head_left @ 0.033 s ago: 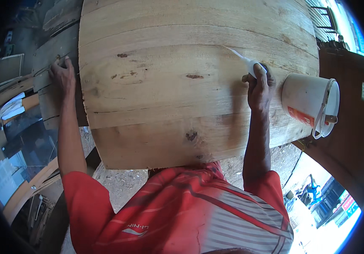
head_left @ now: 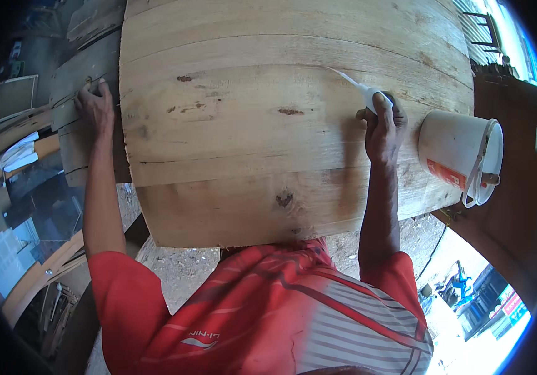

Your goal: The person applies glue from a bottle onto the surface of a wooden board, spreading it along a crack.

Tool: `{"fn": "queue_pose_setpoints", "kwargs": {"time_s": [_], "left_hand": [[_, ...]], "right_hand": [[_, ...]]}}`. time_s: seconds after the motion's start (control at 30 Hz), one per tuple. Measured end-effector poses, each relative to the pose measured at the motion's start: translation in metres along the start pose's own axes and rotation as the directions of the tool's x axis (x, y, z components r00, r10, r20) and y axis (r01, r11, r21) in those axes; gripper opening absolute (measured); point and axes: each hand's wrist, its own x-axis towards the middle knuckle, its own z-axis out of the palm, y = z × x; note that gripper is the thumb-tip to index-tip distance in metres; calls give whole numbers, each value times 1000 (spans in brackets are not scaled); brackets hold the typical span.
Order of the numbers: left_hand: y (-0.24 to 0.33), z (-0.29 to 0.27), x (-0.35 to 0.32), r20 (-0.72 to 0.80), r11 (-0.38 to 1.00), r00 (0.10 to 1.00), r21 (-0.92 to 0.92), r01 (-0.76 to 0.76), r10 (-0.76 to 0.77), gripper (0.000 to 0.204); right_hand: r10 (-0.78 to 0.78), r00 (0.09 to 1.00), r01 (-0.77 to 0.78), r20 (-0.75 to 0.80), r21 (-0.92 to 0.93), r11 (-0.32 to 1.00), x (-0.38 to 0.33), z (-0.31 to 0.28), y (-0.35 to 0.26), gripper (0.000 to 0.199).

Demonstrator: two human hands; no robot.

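Note:
A wide, pale wooden panel [head_left: 231,140] made of joined planks lies before me, with dark knots in its surface. Above its right half, my right hand [head_left: 384,134] is closed round a small white squeeze bottle [head_left: 370,95], the thumb pressed on its side. The bottle's long thin nozzle points up and left, close to a seam between planks. Past the panel's left edge, my left hand [head_left: 98,109] rests on dark, weathered boards [head_left: 71,147]. Its thumb and fingers are bent but apart, and a tiny yellowish spot shows by the fingertips.
A white plastic bucket [head_left: 451,144] with a red label stands at the panel's right, a stick-like handle [head_left: 490,179] showing at its side. Folded white papers [head_left: 19,153] and a glass-like sheet [head_left: 40,206] lie at far left. A dark chair [head_left: 484,31] is at upper right.
The panel and bucket appear a few pixels further right in the picture, a slight shift of view. My right hand keeps the bottle in almost the same spot.

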Motion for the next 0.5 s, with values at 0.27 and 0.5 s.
{"fn": "queue_pose_setpoints", "kwargs": {"time_s": [0.27,0.5], "left_hand": [[9,-2,-1,-14,993,993,-7,120,-120,57],[16,-3,-3,-36,986,986,-6,166,-166,58]], "right_hand": [[36,987,-16,156,-129,992,0,48,3,26],[31,980,24,196,-275,961,5,73,1,29]]}}
